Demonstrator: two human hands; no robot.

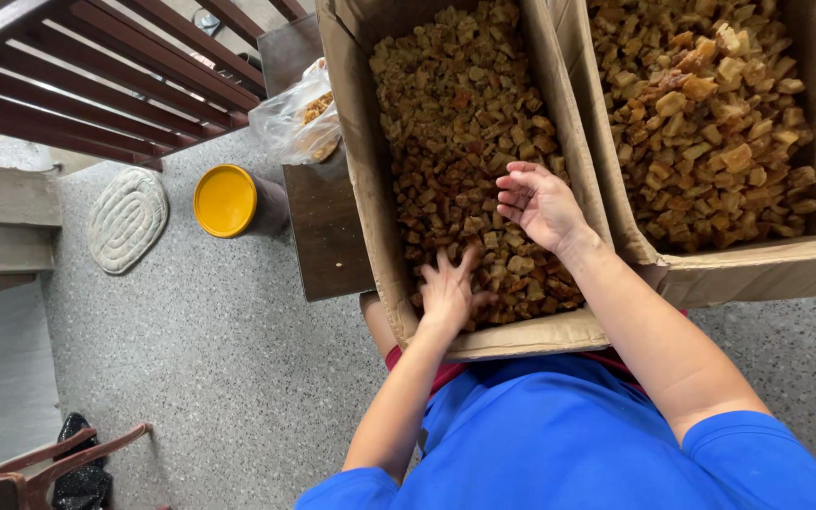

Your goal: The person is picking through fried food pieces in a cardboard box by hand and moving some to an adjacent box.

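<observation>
Even, soft daylight, bright overall, no hard shadows. Slight glare on the plastic bag [297,113] at upper centre-left. Wide-angle bending at frame edges, railing [106,66] upper left curves. Focus sharp mid-frame; left hand [448,291] slightly motion-blurred.

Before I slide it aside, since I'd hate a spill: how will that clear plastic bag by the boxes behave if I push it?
The plastic bag looks thin and crumpled, so probably floppy. It sits at the dark table edge, so it may slump off. Its open top could spill pieces.
</observation>
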